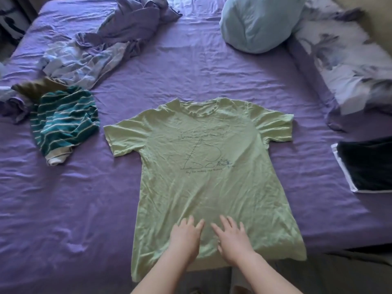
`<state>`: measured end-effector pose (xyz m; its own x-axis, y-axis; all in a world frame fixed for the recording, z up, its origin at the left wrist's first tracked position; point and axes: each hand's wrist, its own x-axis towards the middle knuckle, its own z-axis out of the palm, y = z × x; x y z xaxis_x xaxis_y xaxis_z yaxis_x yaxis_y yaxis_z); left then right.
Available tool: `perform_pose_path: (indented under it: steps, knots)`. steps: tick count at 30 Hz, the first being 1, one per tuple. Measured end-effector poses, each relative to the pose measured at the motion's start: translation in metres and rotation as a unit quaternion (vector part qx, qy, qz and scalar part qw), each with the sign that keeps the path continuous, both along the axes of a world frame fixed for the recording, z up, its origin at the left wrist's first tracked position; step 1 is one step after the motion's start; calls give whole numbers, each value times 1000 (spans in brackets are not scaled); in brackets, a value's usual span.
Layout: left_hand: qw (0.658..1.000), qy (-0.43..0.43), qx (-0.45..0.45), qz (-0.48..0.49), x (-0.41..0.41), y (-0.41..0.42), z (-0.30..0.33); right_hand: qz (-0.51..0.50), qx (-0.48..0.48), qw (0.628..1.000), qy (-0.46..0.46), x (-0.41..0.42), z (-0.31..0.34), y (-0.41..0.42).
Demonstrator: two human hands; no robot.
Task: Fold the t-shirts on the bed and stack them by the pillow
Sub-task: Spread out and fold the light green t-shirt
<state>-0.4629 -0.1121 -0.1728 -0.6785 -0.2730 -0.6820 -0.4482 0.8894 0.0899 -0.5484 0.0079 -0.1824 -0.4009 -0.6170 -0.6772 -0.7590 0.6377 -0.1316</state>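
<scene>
A pale green cotton t-shirt with a dark line drawing [203,166] lies flat, front up, on the purple bed sheet [84,209], collar pointing away, hem at the near bed edge. Both hands rest on its lower part, just above the hem, side by side but not touching each other. The printed lettering is too small to read; the forearms are cut off by the bottom frame edge. Left hand [186,236]: fingers straight, slightly spread, laid palm-down on the cloth. Right hand [233,238]: likewise spread and flat, gripping nothing. A crumpled teal-and-white striped t-shirt [63,124] lies well apart to the left; a pale blue rounded pillow [258,22] sits at the far side.
</scene>
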Motion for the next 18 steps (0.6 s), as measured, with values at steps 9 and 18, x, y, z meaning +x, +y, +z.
perform_pose_path:
  steps: [9,18]
  knots:
    - [1000,27,-15,3,-116,-15,-9,-59,-18,997,53,-152,-4,-5]
    - [999,35,27,8,-272,-16,-28,23,4,997,73,-328,-30,-24]
